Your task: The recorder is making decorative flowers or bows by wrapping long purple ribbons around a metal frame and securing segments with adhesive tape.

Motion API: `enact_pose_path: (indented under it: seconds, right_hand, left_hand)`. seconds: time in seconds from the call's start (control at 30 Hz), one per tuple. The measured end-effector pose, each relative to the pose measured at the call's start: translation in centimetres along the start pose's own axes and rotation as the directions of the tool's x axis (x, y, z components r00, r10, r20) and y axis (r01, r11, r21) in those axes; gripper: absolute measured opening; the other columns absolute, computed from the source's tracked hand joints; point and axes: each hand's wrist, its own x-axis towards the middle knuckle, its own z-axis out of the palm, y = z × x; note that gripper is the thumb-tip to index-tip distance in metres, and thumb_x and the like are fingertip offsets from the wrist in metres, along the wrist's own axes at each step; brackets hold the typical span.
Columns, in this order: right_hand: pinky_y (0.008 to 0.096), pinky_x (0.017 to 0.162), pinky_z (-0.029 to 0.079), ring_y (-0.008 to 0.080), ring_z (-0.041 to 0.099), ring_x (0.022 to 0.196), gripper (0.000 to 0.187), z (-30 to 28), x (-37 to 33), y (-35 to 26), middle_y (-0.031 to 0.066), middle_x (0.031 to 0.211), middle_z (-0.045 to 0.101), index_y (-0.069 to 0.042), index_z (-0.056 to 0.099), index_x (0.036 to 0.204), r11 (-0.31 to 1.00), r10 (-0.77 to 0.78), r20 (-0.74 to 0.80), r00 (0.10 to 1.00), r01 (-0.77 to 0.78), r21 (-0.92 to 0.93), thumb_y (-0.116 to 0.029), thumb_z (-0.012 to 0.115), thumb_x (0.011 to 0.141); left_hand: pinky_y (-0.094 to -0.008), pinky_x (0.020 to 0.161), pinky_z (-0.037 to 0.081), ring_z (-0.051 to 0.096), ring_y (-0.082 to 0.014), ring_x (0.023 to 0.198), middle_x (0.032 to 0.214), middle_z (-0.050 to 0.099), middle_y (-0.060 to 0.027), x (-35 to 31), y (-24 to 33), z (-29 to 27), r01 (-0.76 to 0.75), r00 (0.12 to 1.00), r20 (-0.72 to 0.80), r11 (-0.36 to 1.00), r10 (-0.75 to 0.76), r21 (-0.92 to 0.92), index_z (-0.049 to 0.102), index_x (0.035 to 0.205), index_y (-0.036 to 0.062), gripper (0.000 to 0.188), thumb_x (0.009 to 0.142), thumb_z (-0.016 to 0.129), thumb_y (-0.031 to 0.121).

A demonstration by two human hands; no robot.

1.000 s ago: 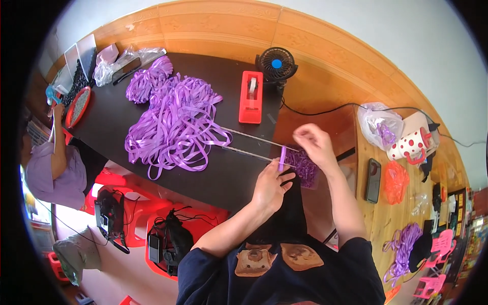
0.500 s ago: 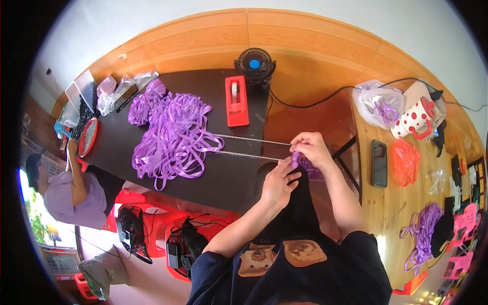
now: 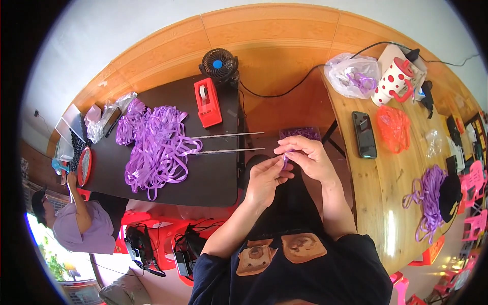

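Observation:
Between my hands is a small piece of purple ribbon (image 3: 285,159), pinched by the fingertips and partly hidden by them. My left hand (image 3: 264,180) grips it from below left with thumb and fingers closed. From above right my right hand (image 3: 311,156) pinches the same ribbon. Two thin twisted metal rods (image 3: 231,151) stick out past the dark table's (image 3: 211,178) right edge, their tips just left of my fingers. At their other end lies a big tangled heap of purple ribbon (image 3: 157,147).
A red tape dispenser (image 3: 208,104) and black fan (image 3: 218,64) stand on the dark table. The wooden table (image 3: 373,203) at right holds a phone (image 3: 364,134), a dotted cup (image 3: 392,84), plastic bags and more purple ribbon (image 3: 431,195). At far left sits another person (image 3: 84,223).
My hands have come away from the rod tips with the purple ribbon, which was looped at the tips before. The view has shifted, moving the tables leftward.

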Motion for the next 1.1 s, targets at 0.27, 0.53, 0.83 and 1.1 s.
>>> enact_pose_path:
  seconds: [0.27,0.53,0.83,1.1]
  right_hand:
    - [0.0211,0.065,0.044,0.0085,0.058,0.08,0.019,0.2,-2.7,-1.4,0.0043,0.089,0.06,0.001,0.063,0.103,0.992,-0.116,-0.054,0.992,0.118,0.033,0.003,0.061,0.084]
    - [0.02,0.065,0.043,0.0074,0.056,0.078,0.014,0.6,-5.8,-2.9,0.0036,0.088,0.06,0.002,0.064,0.098,0.972,-0.206,-0.031,0.978,0.208,0.111,0.003,0.062,0.084]
    - [0.0188,0.063,0.041,0.0062,0.054,0.074,0.01,0.8,-8.6,-3.0,0.0033,0.085,0.06,0.001,0.064,0.09,0.952,-0.234,-0.051,0.971,0.239,0.188,0.006,0.061,0.082]
    - [0.0227,0.066,0.044,0.0115,0.057,0.074,0.012,1.2,-9.3,-4.1,0.0063,0.082,0.061,0.002,0.063,0.083,0.923,-0.377,-0.131,0.917,0.383,0.028,0.012,0.061,0.076]
  left_hand:
    - [-0.0227,0.069,0.048,0.064,-0.0139,0.076,0.089,0.068,-0.0078,-3.3,0.3,1.6,-0.176,0.984,-0.012,0.983,0.177,0.06,0.065,0.106,-0.001,0.02,0.088,0.063,0.007]
    - [-0.0221,0.071,0.051,0.065,-0.0146,0.077,0.092,0.068,-0.0091,-6.2,-0.9,2.2,-0.326,0.945,0.031,0.922,0.326,0.208,0.063,0.11,-0.001,0.023,0.087,0.061,0.0]
    - [-0.0215,0.073,0.05,0.064,-0.0133,0.078,0.092,0.067,-0.0086,-9.4,-2.3,4.3,-0.419,0.905,0.05,0.866,0.422,0.272,0.063,0.109,-0.0036,0.024,0.085,0.061,-0.003]
    - [-0.0208,0.066,0.048,0.062,-0.0113,0.069,0.081,0.065,-0.0076,-8.6,-2.2,4.7,-0.447,0.891,0.11,0.805,0.441,0.39,0.062,0.091,-0.0037,0.007,0.085,0.062,-0.001]
